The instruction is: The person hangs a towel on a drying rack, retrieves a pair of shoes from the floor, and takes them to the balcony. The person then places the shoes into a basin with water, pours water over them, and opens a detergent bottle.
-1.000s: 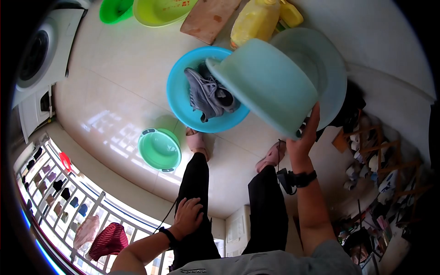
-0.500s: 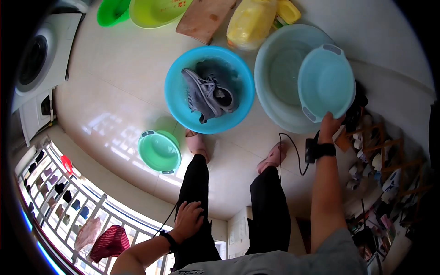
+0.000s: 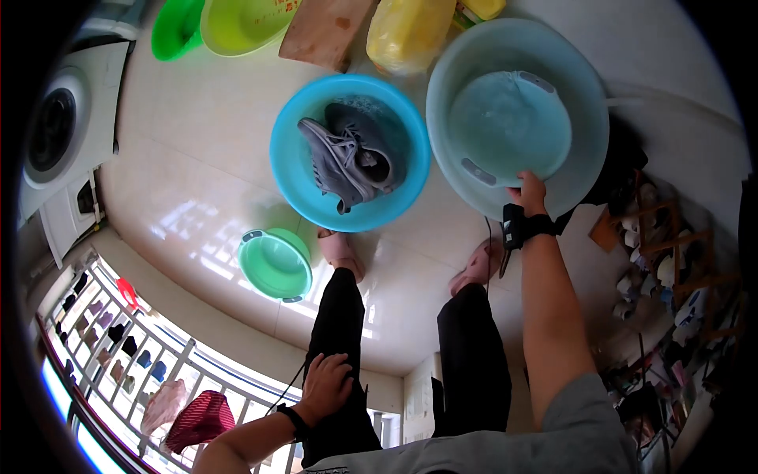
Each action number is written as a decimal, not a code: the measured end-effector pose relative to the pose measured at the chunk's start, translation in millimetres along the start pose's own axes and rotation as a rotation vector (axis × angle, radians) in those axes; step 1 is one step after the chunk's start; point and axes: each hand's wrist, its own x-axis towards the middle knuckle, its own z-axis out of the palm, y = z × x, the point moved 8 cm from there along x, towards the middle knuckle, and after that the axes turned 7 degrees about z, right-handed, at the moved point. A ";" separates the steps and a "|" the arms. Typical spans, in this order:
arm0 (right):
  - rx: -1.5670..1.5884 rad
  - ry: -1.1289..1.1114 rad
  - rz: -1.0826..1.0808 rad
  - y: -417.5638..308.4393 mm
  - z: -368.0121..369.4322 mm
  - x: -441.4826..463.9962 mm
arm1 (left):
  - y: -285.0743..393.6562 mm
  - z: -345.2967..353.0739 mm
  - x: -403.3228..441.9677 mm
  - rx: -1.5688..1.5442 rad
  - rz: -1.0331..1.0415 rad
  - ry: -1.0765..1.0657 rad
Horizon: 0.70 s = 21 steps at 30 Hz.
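Observation:
My right hand (image 3: 530, 192) grips the near rim of a small pale teal basin (image 3: 509, 130) with grey handles, which sits inside a large pale basin (image 3: 588, 142). My left hand (image 3: 325, 386) rests on my thigh, fingers spread and holding nothing. Beside the large basin, a bright blue basin (image 3: 288, 158) contains a pair of grey shoes (image 3: 347, 162). A small green basin (image 3: 276, 265) stands on the floor near my left foot.
At the top are a green basin (image 3: 175, 31), a yellow-green basin (image 3: 241, 28), a brown board (image 3: 324, 30) and a yellow jug (image 3: 407, 35). A washing machine (image 3: 99, 103) stands at left, a shoe rack (image 3: 671, 253) at right.
The small pale basin was tipped over first, then turned upright at the large basin's right side. Now my right hand has moved it left, inside the large basin. My left hand stays put.

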 end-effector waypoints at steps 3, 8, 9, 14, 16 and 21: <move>0.138 -0.202 0.169 16.5 5.7 0.1 | 2.6 -2.0 -0.7 0.009 0.006 0.011; 0.051 -0.361 0.104 2.5 -15.1 -43.6 | 3.7 -4.5 0.5 0.005 0.009 0.018; 0.044 -0.365 0.100 -5.5 -15.4 -59.8 | 2.9 -4.8 0.3 -0.002 0.009 0.020; -0.160 -0.210 -0.111 -45.0 -6.5 -132.6 | -1.3 -6.5 -3.7 -0.017 0.009 0.055; -0.240 -0.154 -0.165 -49.8 2.2 -147.7 | -2.7 -7.6 -4.5 -0.026 0.008 0.061; -0.545 -0.194 -0.594 -55.0 33.7 -174.0 | -9.4 -10.7 -8.6 -0.047 0.007 0.075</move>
